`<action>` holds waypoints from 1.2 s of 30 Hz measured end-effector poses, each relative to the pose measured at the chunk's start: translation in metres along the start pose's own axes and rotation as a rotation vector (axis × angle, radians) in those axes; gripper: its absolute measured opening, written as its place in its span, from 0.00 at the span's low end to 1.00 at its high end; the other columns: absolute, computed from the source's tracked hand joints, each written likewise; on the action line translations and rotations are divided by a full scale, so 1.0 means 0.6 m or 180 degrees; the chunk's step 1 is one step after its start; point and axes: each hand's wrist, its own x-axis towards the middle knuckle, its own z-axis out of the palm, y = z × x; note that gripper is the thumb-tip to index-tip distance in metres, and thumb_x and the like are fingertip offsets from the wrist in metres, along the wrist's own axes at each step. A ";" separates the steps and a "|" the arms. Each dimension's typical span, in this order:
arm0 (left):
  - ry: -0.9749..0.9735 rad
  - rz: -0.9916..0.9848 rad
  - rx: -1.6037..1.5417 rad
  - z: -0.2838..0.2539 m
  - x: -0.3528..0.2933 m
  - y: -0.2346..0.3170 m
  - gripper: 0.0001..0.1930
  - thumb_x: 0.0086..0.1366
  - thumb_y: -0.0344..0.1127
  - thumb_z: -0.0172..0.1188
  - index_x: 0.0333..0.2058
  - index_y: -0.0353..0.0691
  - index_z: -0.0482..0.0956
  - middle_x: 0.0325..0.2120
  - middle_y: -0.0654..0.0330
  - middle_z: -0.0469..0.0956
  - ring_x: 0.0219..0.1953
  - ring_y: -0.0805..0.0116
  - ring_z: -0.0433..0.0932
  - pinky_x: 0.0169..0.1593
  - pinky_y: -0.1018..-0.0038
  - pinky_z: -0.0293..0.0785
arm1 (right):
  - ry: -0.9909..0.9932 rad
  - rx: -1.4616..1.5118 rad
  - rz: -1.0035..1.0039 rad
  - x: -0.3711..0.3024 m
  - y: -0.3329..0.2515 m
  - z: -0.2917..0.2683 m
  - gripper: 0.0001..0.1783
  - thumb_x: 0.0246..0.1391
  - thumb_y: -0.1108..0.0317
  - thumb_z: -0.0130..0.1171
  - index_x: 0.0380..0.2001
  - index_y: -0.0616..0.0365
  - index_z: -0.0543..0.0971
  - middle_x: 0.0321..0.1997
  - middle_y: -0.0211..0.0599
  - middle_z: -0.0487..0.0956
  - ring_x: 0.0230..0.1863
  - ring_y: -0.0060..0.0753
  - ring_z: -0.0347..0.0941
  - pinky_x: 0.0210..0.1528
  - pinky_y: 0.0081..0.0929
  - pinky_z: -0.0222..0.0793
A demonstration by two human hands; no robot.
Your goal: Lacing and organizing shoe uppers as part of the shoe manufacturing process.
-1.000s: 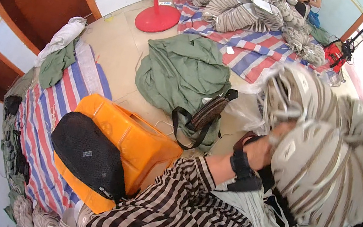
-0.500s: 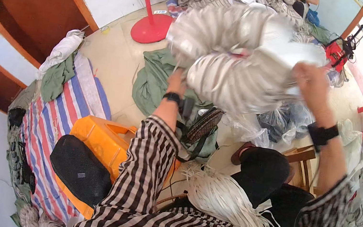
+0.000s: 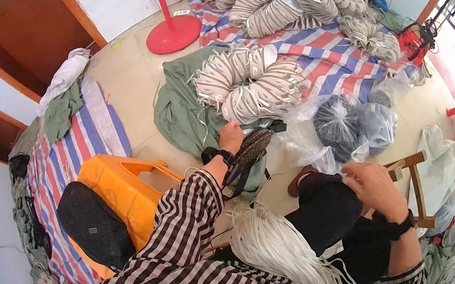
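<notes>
A curved bundle of pale and grey-brown striped strips lies on a green cloth ahead of me. Just below its near edge is my left hand, its fingers closed; whether they hold anything is hidden. My right hand hovers by my black-trousered knee, with nothing visible in it and its fingers loosely bent and apart. Across my lap lies a sheaf of thin white strips. A dark woven bag sits right beside my left hand.
An orange plastic stool with a black mesh pad stands at my left. The red fan base is farther ahead. More striped bundles rest on a striped sheet. Plastic-wrapped dark bundles and a wooden frame are at right.
The striped bundle has gone from the air between my hands down onto the green cloth. My right hand has let go and dropped toward my knee; my left hand has moved lower.
</notes>
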 end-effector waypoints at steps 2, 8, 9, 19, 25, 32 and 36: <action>0.0022 0.0532 0.0268 0.006 0.010 -0.012 0.13 0.57 0.34 0.50 0.36 0.38 0.81 0.34 0.47 0.80 0.39 0.47 0.77 0.43 0.60 0.72 | -0.0023 -0.0108 0.0060 -0.031 -0.020 -0.018 0.10 0.48 0.65 0.56 0.34 0.58 0.76 0.30 0.48 0.77 0.36 0.54 0.73 0.39 0.45 0.67; -0.0512 0.0662 -0.0563 -0.014 0.093 -0.113 0.08 0.57 0.28 0.52 0.32 0.33 0.79 0.25 0.55 0.80 0.25 0.65 0.77 0.30 0.73 0.72 | 0.0197 0.0069 0.0056 -0.131 -0.030 -0.057 0.09 0.49 0.69 0.55 0.35 0.60 0.75 0.28 0.44 0.78 0.34 0.51 0.74 0.39 0.39 0.67; -0.0944 0.0223 -0.1036 0.051 0.048 -0.038 0.08 0.57 0.23 0.49 0.31 0.31 0.77 0.24 0.57 0.79 0.24 0.71 0.76 0.27 0.77 0.72 | 0.0249 -0.0023 0.0680 -0.179 -0.021 -0.055 0.10 0.49 0.67 0.56 0.35 0.59 0.75 0.29 0.46 0.77 0.34 0.52 0.73 0.38 0.41 0.67; -0.3033 0.1476 -0.1520 0.079 -0.133 0.294 0.11 0.63 0.26 0.46 0.41 0.32 0.75 0.31 0.56 0.80 0.31 0.71 0.78 0.38 0.76 0.74 | 0.1278 0.0254 0.2123 -0.477 -0.024 0.017 0.11 0.50 0.68 0.56 0.37 0.60 0.76 0.30 0.46 0.77 0.33 0.50 0.74 0.35 0.39 0.68; -0.4655 0.3319 -0.0942 0.068 -0.380 0.526 0.11 0.63 0.24 0.47 0.43 0.33 0.75 0.32 0.58 0.79 0.35 0.73 0.77 0.42 0.77 0.72 | 0.1406 0.0446 0.3548 -0.676 -0.117 0.097 0.10 0.52 0.66 0.56 0.36 0.59 0.76 0.29 0.45 0.79 0.31 0.46 0.75 0.35 0.37 0.68; -0.5815 0.5449 0.0578 0.144 -0.569 0.494 0.11 0.57 0.25 0.50 0.40 0.34 0.74 0.25 0.54 0.76 0.28 0.63 0.76 0.35 0.71 0.72 | 0.2076 0.0428 0.5245 -0.882 -0.260 0.278 0.11 0.52 0.66 0.54 0.36 0.63 0.77 0.28 0.43 0.79 0.29 0.39 0.75 0.34 0.32 0.70; -0.5689 0.6170 0.1176 0.171 -0.649 0.488 0.06 0.54 0.27 0.53 0.30 0.32 0.76 0.20 0.52 0.75 0.25 0.64 0.76 0.32 0.69 0.71 | 0.2974 0.2155 0.5842 -0.948 -0.326 0.494 0.13 0.51 0.65 0.53 0.33 0.65 0.77 0.28 0.45 0.79 0.29 0.37 0.76 0.37 0.33 0.71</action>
